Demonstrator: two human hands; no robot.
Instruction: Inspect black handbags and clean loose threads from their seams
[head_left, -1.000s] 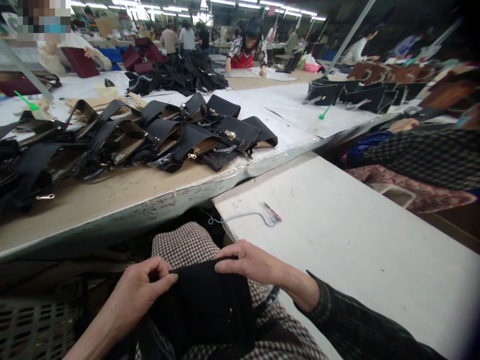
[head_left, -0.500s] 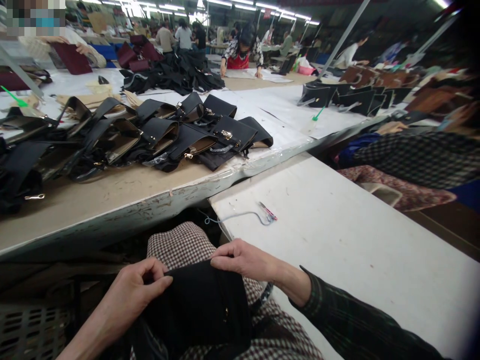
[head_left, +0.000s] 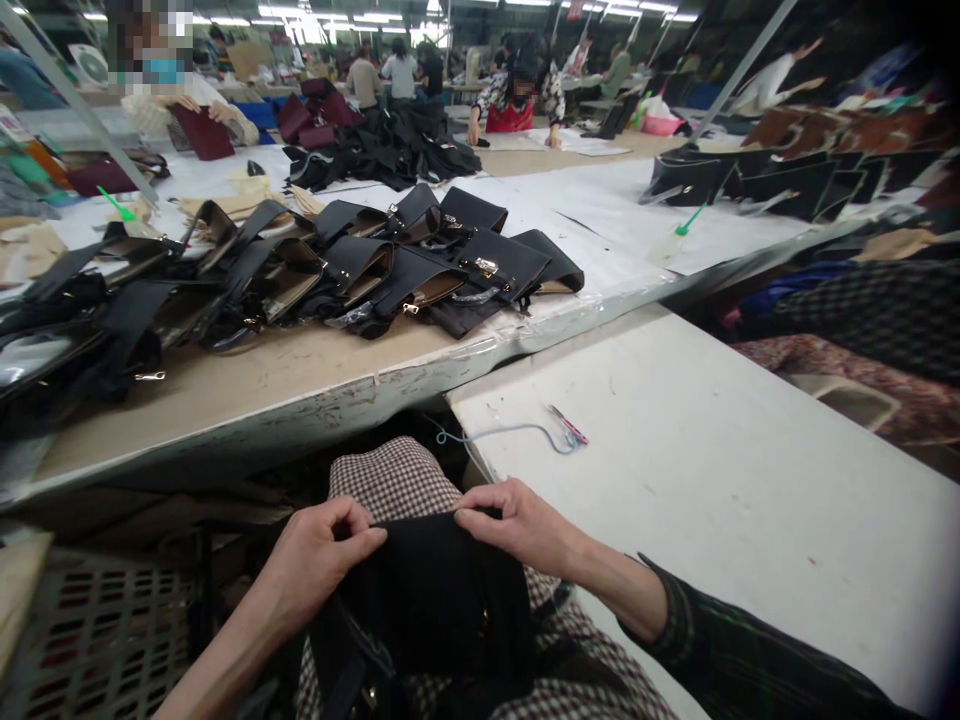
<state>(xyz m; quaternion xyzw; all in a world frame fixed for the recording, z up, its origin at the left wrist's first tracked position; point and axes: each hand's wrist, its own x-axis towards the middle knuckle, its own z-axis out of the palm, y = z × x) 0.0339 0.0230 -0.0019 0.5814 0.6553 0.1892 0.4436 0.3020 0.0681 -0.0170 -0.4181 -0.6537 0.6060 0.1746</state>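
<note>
A black bag (head_left: 435, 600) lies across my lap on a brown-and-white checked cloth (head_left: 394, 475). My left hand (head_left: 326, 550) pinches its upper edge near the left corner, thumb on top. Further right along the same edge, my right hand (head_left: 517, 525) grips it between thumb and fingers. A small gold-coloured zip pull shows on the bag's right part. Its lower end is dark and partly cut off by the frame. Beyond my right hand, a small pink-handled cutting tool (head_left: 570, 425) with a blue cord rests on the white tabletop (head_left: 712, 450).
Rows of black bags (head_left: 420, 275) with gold clasps fill the long table (head_left: 300, 385) ahead. A grey plastic crate (head_left: 105, 620) stands at lower left. More black bags (head_left: 780, 185) are at the right. Co-workers sit across the table and on the right side.
The view has turned a little to the left, so everything sits further right in the picture. Both hands keep their hold on the bag's edge; the fingers have barely shifted.
</note>
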